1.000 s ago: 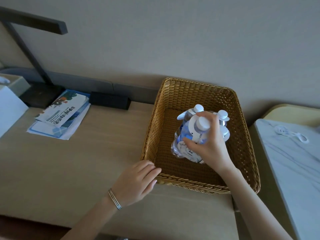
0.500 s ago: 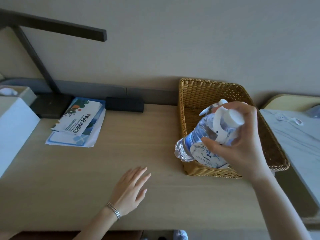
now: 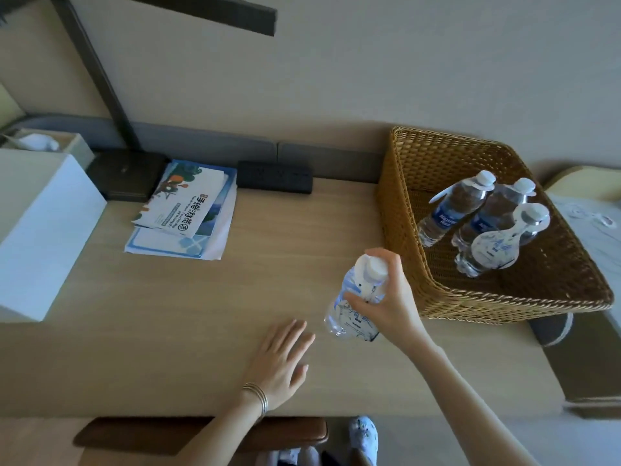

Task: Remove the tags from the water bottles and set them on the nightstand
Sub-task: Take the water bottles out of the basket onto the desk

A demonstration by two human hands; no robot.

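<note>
The right hand [image 3: 391, 302] grips a clear ribbed plastic water bottle [image 3: 356, 302] with white cap and paper tag over the pale wooden desk [image 3: 168, 314]; the flat left hand [image 3: 280, 359] holds nothing; at two o'clock, three tagged bottles [image 3: 484, 223] lie in the woven wicker basket [image 3: 504, 301]; tag print perhaps floral, blurred.

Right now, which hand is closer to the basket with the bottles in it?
The right hand. It holds a water bottle just left of the wicker basket, nearly at its wall. The left hand lies flat on the desk, farther left.
</note>
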